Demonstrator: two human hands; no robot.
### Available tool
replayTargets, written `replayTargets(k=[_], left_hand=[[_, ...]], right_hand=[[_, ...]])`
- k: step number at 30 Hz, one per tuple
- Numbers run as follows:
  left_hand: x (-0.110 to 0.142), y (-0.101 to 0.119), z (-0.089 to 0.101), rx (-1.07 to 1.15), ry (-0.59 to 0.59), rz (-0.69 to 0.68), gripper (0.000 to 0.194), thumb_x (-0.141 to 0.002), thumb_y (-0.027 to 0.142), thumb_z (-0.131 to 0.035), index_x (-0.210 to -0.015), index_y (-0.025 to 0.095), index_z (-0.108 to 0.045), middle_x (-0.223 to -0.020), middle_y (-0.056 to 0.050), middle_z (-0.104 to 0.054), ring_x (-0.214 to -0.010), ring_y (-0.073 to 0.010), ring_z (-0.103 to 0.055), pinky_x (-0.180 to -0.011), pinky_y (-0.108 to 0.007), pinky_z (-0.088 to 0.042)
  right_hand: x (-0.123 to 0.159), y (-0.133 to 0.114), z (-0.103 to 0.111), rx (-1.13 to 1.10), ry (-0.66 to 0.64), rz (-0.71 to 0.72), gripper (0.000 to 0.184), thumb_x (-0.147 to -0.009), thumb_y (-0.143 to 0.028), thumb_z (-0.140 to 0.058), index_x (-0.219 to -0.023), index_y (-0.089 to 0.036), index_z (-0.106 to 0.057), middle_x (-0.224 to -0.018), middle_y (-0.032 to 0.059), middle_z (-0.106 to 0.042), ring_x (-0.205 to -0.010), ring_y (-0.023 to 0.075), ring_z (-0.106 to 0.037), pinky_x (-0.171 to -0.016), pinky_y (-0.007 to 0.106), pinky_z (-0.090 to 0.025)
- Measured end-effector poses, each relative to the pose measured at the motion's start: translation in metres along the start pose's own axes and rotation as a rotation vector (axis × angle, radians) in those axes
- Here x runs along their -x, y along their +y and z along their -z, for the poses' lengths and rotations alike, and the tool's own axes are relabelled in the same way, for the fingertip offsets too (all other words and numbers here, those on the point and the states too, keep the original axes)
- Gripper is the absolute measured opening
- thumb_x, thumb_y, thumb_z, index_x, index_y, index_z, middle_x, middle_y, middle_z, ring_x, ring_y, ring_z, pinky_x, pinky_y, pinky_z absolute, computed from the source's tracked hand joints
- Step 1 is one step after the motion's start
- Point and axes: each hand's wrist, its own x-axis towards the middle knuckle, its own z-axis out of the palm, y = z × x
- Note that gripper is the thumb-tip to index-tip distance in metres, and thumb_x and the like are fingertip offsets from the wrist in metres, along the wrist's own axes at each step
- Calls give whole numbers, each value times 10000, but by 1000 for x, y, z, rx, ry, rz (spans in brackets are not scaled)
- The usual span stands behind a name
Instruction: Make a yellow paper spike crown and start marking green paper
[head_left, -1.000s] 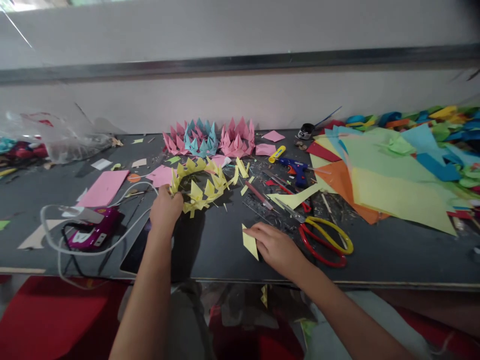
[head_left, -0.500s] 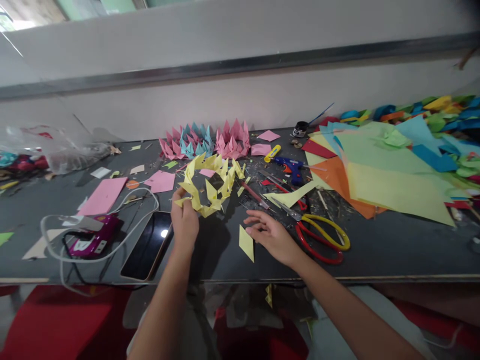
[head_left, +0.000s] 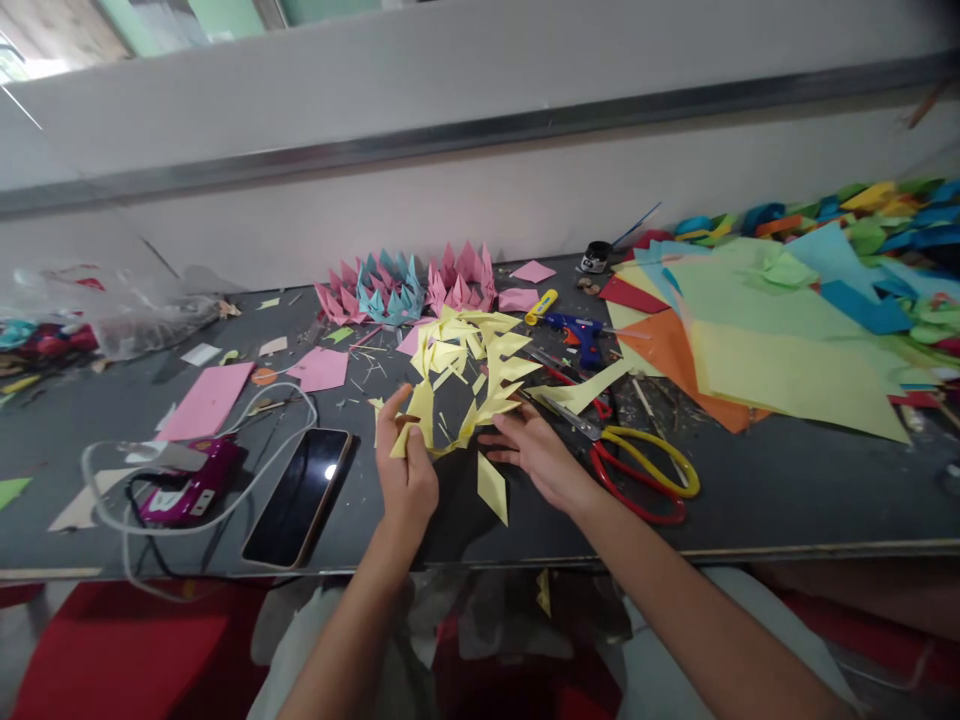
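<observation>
A ring of folded yellow paper points, a paper crown [head_left: 501, 372], is held above the table, tilted so its opening faces me. My left hand [head_left: 407, 470] is closed on its lower left edge, thumb in front. My right hand [head_left: 538, 455] is at the lower right edge, fingers bent around the paper there; part of that contact is hidden. Below the crown, between my hands, a yellow paper diamond [head_left: 492, 490] lies on the table. Scissors [head_left: 637, 462] with red and yellow handles lie just right of my right hand.
Behind stand pink crowns [head_left: 461, 280] and a blue crown [head_left: 390, 290]. A blue glue gun [head_left: 583, 335] lies near coloured paper sheets [head_left: 795, 370] on the right. On the left are a phone [head_left: 298, 497], a purple power strip [head_left: 196, 480] with white cable, and pink paper [head_left: 206, 400].
The crown has moved right and turned, its points now facing right. My left hand has shifted right with it. My right hand has risen slightly from beside the diamond to the crown's edge.
</observation>
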Motion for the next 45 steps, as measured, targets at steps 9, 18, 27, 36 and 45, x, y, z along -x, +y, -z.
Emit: replayTargets(k=[9,18,27,36,45], left_hand=[[9,-6,2,-101,-179,-325,364,-888,202,-378,-1251,199,-407,-1245,-130,-474,-1189,-227,-422,-962,-395,-371],[11,-3,3,3,-344,-34,653,-768,269,-597,-1332,273,-268,-1361,-146,-348,-1083,-223,-502,-791,-332,-470],[-9,-15,12,452,-263,262,479,-760,435,-588,-1184,229,-504,-1101,-83,-585,-1067,-222,-518,-851,-320,-413],[-30,-2,12,593,43,486,334,-656,357,-652,-957,219,-606,-990,-17,-615,-838,-138,-571,-676,-224,-449],[-40,0,16,543,44,694,287,-612,418,-642,-720,158,-581,-618,16,-551,-523,-116,-532,-487,-233,-434]], right_hand=[[-7,-3,2,59,173,44,464,-655,-400,-656,-1022,-259,-409,-906,-18,-593,-683,133,-632,-447,205,-486],[-9,-4,10,156,274,182,343,-664,-347,-607,-951,-235,-457,-958,18,-572,-680,140,-596,-423,210,-484],[-11,-5,10,298,155,272,335,-737,-323,-523,-1053,-235,-457,-1001,43,-558,-752,177,-608,-448,243,-500],[-4,-1,8,371,88,296,336,-762,-312,-517,-1087,-264,-447,-1116,38,-546,-765,159,-613,-518,252,-526],[-8,0,9,392,105,327,330,-758,-337,-545,-1063,-251,-452,-1136,55,-540,-927,187,-588,-659,292,-541]])
